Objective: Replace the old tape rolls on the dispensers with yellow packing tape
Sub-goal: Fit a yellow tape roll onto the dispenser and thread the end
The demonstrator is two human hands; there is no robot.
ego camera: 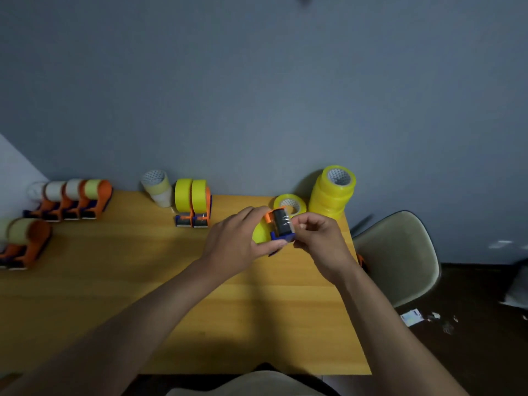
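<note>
My left hand (237,241) gripping the yellow-loaded dispenser (278,228) at frame centre, my right hand (317,237) pinching its tape end.

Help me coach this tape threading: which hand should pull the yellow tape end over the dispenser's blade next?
Probably the right hand: its fingertips are already pinched at the blade end of the dispenser. The left hand grips the dispenser body with its yellow roll, steadying it.
</note>
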